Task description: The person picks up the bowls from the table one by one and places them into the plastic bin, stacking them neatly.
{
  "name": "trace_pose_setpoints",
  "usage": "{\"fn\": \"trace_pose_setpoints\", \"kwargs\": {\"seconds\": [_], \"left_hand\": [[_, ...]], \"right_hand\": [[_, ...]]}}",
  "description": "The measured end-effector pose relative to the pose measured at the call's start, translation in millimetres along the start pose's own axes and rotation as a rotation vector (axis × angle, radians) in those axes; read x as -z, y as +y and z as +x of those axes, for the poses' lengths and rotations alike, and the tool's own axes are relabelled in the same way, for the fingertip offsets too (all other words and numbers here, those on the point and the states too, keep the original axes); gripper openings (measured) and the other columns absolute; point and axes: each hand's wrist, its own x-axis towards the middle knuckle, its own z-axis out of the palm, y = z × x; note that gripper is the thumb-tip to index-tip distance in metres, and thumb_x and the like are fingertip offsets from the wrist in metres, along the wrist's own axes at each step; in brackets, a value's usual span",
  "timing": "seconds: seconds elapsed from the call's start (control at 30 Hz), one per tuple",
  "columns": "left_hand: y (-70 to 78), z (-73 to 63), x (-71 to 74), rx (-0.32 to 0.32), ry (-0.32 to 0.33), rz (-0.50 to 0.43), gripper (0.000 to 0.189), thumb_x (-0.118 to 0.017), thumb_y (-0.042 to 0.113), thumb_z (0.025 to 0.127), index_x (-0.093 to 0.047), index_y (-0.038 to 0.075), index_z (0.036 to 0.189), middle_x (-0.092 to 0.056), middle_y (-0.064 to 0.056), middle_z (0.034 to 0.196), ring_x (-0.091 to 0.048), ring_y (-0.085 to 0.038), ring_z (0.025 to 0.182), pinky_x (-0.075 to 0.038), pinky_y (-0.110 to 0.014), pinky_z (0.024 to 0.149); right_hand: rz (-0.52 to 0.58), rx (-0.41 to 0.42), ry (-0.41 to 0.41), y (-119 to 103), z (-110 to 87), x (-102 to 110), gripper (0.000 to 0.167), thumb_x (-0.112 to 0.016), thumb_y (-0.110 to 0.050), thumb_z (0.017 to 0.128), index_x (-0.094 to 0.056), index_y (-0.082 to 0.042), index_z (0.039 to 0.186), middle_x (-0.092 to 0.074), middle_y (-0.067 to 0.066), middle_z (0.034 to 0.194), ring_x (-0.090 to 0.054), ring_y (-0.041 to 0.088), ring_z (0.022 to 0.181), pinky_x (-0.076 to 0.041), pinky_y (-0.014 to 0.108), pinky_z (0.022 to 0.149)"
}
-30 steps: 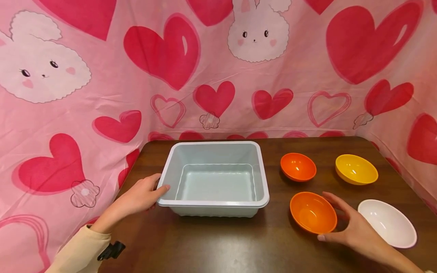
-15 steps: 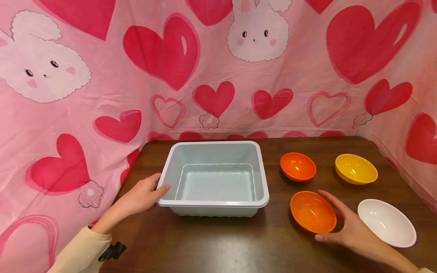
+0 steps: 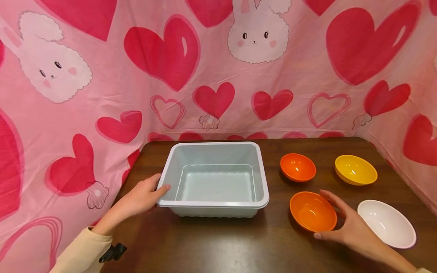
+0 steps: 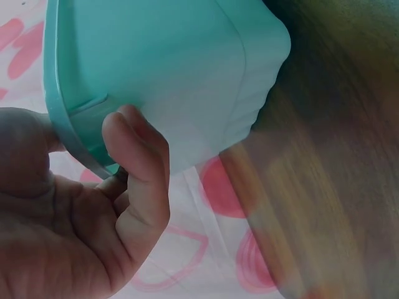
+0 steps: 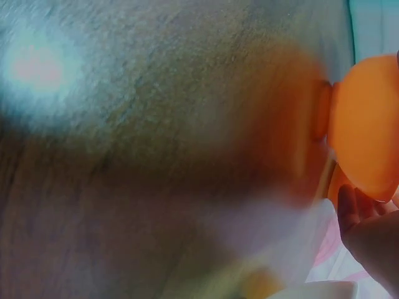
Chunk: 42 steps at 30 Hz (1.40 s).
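A pale grey-green plastic basin (image 3: 213, 204) stands on the table, with nothing inside it. My left hand (image 3: 145, 195) grips its left rim, thumb over the top; the left wrist view shows curled fingers (image 4: 149, 162) under the lip of the basin's outer wall. To the right, an orange bowl (image 3: 310, 212) sits on the table. My right hand (image 3: 351, 229) curves round its right side, index finger at the far rim and thumb at the near rim. In the right wrist view fingertips (image 5: 349, 208) meet the bowl's side, and part of this hand is cut off.
Behind the held bowl is a red-orange bowl (image 3: 298, 167), with a yellow bowl (image 3: 356, 170) to its right. A white bowl (image 3: 387, 223) lies right beside my right forearm. Pink heart-patterned cloth (image 3: 218, 68) borders the brown table (image 3: 218, 246).
My right thumb and fingers have shifted slightly left, closer round the orange bowl. The left hand, the basin and the bowls keep their places.
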Motion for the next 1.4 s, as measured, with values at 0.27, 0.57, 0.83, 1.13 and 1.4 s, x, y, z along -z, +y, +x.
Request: {"fn": "trace_pose_setpoints", "kwargs": {"seconds": [0.27, 0.57, 0.83, 1.13, 1.4], "left_hand": [[-0.3, -0.3, 1.2, 0.048, -0.004, -0.014, 0.046, -0.065, 0.023, 0.104, -0.052, -0.005, 0.138, -0.059, -0.007, 0.073, -0.058, -0.025, 0.054, -0.054, -0.040, 0.049], [0.2, 0.0, 0.5, 0.057, -0.002, -0.020, 0.047, -0.064, 0.024, 0.104, -0.052, -0.006, 0.139, -0.060, -0.007, 0.076, -0.057, -0.023, 0.053, -0.055, -0.040, 0.049], [1.6, 0.7, -0.9, 0.065, 0.016, 0.001, 0.041, -0.064, 0.024, 0.104, -0.055, -0.006, 0.132, -0.059, -0.006, 0.070, -0.057, -0.022, 0.049, -0.054, -0.039, 0.049], [-1.6, 1.3, -6.3, 0.034, 0.039, -0.003, 0.038, -0.061, 0.023, 0.106, -0.055, -0.007, 0.128, -0.058, -0.004, 0.071, -0.056, -0.020, 0.048, -0.053, -0.038, 0.047], [-0.4, 3.1, -8.2, 0.009, 0.057, -0.005, 0.026, -0.058, 0.017, 0.106, -0.057, -0.005, 0.119, -0.057, -0.005, 0.065, -0.056, -0.020, 0.044, -0.053, -0.038, 0.044]], "right_hand": [[0.019, -0.006, 0.019, -3, 0.2, 2, 0.104, -0.098, -0.010, 0.070, -0.043, -0.009, 0.158, -0.050, -0.026, 0.143, -0.053, -0.012, 0.116, -0.041, 0.005, 0.090], [-0.008, 0.015, 0.051, -9, 1.7, 5, 0.096, -0.099, -0.009, 0.069, -0.049, -0.011, 0.150, -0.054, -0.021, 0.139, -0.054, -0.010, 0.112, -0.044, 0.007, 0.088], [0.029, 0.011, 0.047, -17, 6.7, 9, 0.098, -0.098, -0.006, 0.069, -0.045, -0.008, 0.152, -0.057, -0.015, 0.139, -0.055, -0.005, 0.113, -0.045, 0.010, 0.087], [0.056, 0.015, 0.046, -25, 13.6, 12, 0.098, -0.097, -0.003, 0.069, -0.045, -0.009, 0.151, -0.058, -0.014, 0.139, -0.055, -0.003, 0.114, -0.043, 0.009, 0.089], [0.028, 0.024, 0.057, -33, 17.1, 20, 0.096, -0.096, -0.004, 0.071, -0.045, -0.012, 0.152, -0.057, -0.012, 0.139, -0.055, -0.002, 0.113, -0.043, 0.008, 0.089]]}}
